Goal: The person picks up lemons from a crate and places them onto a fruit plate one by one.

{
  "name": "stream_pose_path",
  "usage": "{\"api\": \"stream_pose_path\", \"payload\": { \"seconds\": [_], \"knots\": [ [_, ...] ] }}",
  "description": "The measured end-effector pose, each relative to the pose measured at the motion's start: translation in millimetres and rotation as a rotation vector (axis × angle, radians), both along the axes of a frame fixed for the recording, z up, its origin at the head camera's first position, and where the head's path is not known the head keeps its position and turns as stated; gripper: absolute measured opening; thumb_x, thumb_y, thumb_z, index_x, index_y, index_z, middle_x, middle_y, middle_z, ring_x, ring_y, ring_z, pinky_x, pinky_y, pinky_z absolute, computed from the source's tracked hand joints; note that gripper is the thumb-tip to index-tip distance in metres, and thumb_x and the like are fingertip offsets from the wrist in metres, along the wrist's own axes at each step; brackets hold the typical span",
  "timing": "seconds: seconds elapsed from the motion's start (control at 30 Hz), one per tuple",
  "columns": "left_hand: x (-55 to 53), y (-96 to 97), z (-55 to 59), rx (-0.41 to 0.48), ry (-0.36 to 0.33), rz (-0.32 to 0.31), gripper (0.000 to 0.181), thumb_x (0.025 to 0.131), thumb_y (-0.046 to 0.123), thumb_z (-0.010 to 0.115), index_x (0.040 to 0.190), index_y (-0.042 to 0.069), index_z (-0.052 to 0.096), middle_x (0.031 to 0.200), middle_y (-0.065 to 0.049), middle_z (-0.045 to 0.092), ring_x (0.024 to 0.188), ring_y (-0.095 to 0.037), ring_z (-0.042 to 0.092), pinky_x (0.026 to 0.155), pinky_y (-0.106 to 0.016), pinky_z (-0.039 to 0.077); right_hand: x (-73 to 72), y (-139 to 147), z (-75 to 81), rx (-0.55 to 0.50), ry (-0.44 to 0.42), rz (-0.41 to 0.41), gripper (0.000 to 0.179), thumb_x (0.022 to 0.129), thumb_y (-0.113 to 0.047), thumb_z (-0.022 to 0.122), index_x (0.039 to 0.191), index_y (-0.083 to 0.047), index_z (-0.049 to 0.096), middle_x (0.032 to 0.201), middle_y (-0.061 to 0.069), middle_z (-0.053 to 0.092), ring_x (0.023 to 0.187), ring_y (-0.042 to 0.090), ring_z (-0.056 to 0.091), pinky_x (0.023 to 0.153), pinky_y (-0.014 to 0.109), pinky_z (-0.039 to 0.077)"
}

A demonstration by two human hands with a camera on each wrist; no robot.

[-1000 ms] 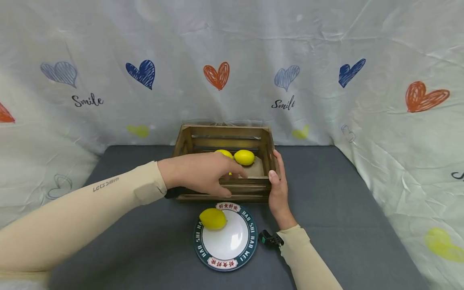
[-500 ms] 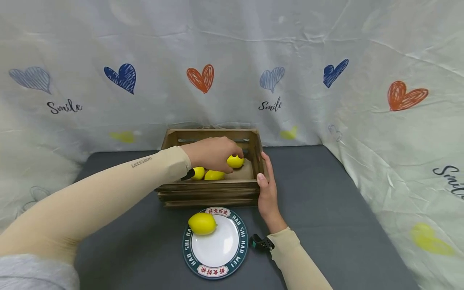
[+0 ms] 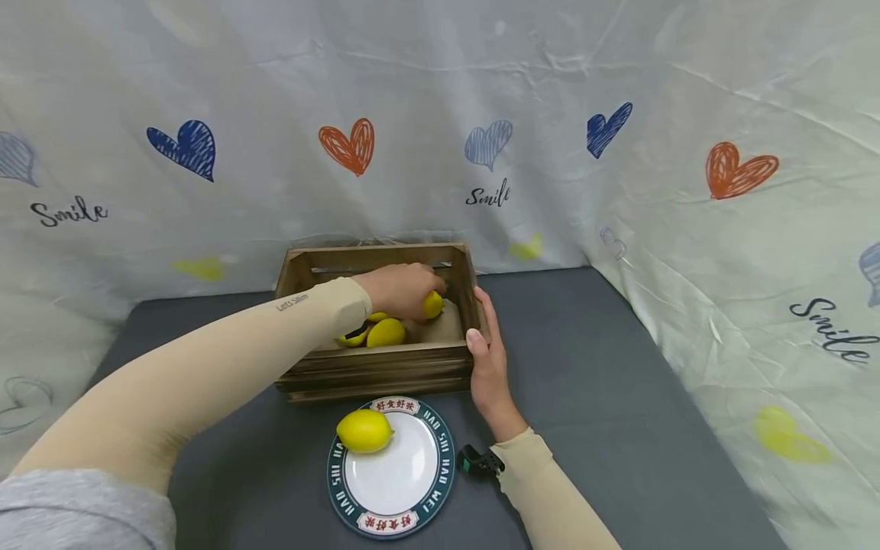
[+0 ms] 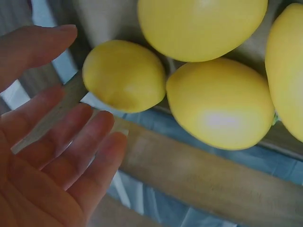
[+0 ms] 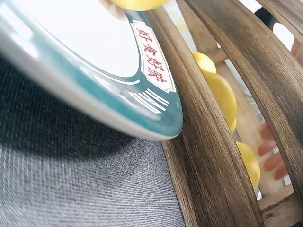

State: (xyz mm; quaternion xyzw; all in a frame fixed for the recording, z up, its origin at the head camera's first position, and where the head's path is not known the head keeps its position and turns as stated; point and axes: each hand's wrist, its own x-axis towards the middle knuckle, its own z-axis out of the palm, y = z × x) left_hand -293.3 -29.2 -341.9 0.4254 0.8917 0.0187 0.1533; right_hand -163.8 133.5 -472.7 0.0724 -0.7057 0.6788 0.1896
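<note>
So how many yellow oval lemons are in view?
5. One lemon lies on the teal-rimmed white plate. Inside the brown wooden crate, the left wrist view shows a left lemon, a top lemon, a lower lemon and a right-edge lemon. The left hand may hide more.

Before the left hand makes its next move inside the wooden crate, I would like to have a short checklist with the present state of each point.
1. Wooden crate steadied: ok, right hand at its right front corner.
2. Left hand inside the crate: ok.
3. Nearest lemon gripped: not ok, the left hand is open.
4. Room on the green-rimmed plate: ok, one yellow lemon at its far left.
5. Gap between plate and crate: cannot tell.
</note>
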Motion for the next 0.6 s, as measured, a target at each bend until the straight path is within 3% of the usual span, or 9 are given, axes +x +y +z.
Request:
{"api": "stream_pose_path", "payload": {
  "seconds": [0.27, 0.4, 0.6],
  "knots": [
    [-8.0, 7.1, -12.7, -0.068, -0.030, 0.023, 0.051, 0.101, 0.010, 0.071, 0.152, 0.009, 0.063, 0.155, -0.014, 0.062, 0.128, -0.031, 0.069, 0.107, -0.045, 0.060, 0.2, -1.7, 0.9, -0.003, -0.012, 0.010, 0.070, 0.099, -0.042, 0.046, 0.168, -0.043, 0.034, 0.176, -0.013, 0.029, 0.158, 0.025, 0.036, 0.127, 0.059, 0.026],
    [-10.2, 13.0, -15.8, -0.084, -0.048, 0.010, 0.051, 0.102, 0.005, 0.068, 0.153, 0.008, 0.061, 0.156, -0.015, 0.061, 0.134, -0.032, 0.065, 0.113, -0.046, 0.056, -0.1, 0.7, 0.9, 0.012, -0.013, 0.003, 0.070, 0.099, -0.042, 0.046, 0.168, -0.043, 0.033, 0.176, -0.013, 0.029, 0.159, 0.025, 0.035, 0.128, 0.060, 0.025],
    [-11.4, 15.9, -23.4, -0.120, -0.093, 0.000, 0.063, 0.094, 0.004, 0.079, 0.154, 0.008, 0.060, 0.151, -0.014, 0.065, 0.122, -0.028, 0.066, 0.112, -0.044, 0.057, 0.0, 1.6, 1.0, 0.035, -0.015, -0.001, 0.070, 0.099, -0.043, 0.045, 0.168, -0.044, 0.032, 0.176, -0.013, 0.029, 0.160, 0.024, 0.033, 0.129, 0.064, 0.022]
  ]
}}
